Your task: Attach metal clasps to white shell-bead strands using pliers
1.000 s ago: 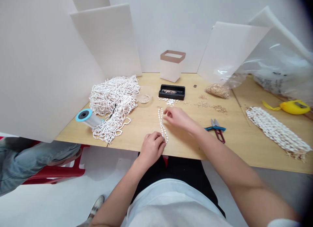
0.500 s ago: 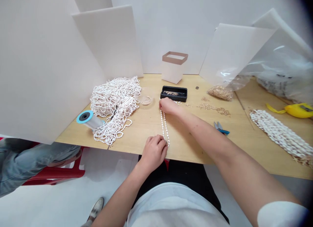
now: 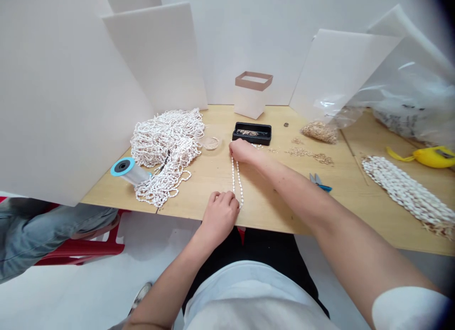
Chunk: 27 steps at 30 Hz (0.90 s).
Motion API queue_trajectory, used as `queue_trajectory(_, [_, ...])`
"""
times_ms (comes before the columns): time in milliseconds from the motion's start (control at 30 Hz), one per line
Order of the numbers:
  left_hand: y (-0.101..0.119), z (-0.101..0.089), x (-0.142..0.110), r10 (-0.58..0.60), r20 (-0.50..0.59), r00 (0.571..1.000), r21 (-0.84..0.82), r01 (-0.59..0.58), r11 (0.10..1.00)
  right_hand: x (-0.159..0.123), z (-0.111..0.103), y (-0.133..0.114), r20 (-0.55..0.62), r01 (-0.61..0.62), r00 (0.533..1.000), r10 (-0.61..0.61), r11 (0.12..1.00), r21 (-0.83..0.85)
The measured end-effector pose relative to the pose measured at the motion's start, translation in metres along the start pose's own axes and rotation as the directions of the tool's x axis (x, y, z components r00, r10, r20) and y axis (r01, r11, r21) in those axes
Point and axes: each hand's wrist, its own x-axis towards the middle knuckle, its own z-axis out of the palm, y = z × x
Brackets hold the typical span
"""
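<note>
A strand of small white beads point(image 3: 240, 181) runs doubled down the table between my two hands. At its far end, just in front of the black tray point(image 3: 265, 141), my right hand point(image 3: 242, 151) pinches it with closed fingers. My left hand point(image 3: 222, 212) closes on the near end by the table's front edge, and its fingertips are partly hidden. Small gold-coloured pieces point(image 3: 249, 132) lie in the tray. A few white beads point(image 3: 256, 146) rest beside my right hand. Left of it stands a clear round dish point(image 3: 212, 143) with small pieces inside.
A heap of white bead strands point(image 3: 165, 138) and a blue-rimmed spool point(image 3: 130, 170) are at left. Gold pieces point(image 3: 307, 153), cutters point(image 3: 320, 182), laid-out strands point(image 3: 405, 190) and a yellow tape measure point(image 3: 434, 157) lie right. An open box point(image 3: 249, 102) stands behind. Another person's leg point(image 3: 53, 230) shows at left.
My left hand has shifted slightly left and away from me, with the near end of the bead strand. The right hand stays at the far end. The whole view has moved a little.
</note>
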Motion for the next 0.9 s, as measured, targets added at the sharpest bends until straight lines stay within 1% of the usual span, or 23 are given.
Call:
queue_trajectory(100, [-0.002, 0.000, -0.001, -0.007, 0.031, 0.999, 0.007, 0.007, 1.000, 0.001, 0.000, 0.002, 0.001, 0.016, 1.000, -0.016, 1.000, 0.005])
queue_trajectory(233, [-0.005, 0.003, -0.003, -0.012, 0.045, 0.999, -0.031, 0.013, 0.999, 0.003, -0.002, 0.004, 0.011, 0.045, 0.999, -0.045, 0.999, 0.020])
queue_trajectory(400, [-0.010, 0.002, -0.003, -0.014, 0.050, 0.999, -0.145, 0.021, 0.989, 0.001, -0.002, 0.005, 0.003, 0.051, 0.999, -0.052, 0.998, 0.022])
queue_trajectory(567, [-0.016, -0.001, -0.003, -0.007, 0.066, 0.998, -0.293, 0.026, 0.956, -0.001, -0.001, 0.003, -0.005, 0.037, 0.999, -0.037, 0.999, 0.017])
queue_trajectory(633, [-0.016, -0.001, -0.003, -0.010, 0.057, 0.998, -0.292, 0.026, 0.956, -0.001, -0.001, 0.003, -0.006, 0.033, 0.999, -0.033, 0.999, 0.011])
queue_trajectory(800, [-0.013, 0.003, -0.004, -0.012, 0.011, 1.000, -0.184, 0.014, 0.983, -0.001, 0.000, 0.003, -0.017, 0.032, 0.999, -0.032, 0.999, 0.000])
queue_trajectory(900, [-0.012, 0.005, -0.005, -0.004, -0.002, 1.000, -0.169, 0.004, 0.986, -0.002, 0.000, 0.002, -0.031, 0.034, 0.999, -0.034, 0.999, 0.006])
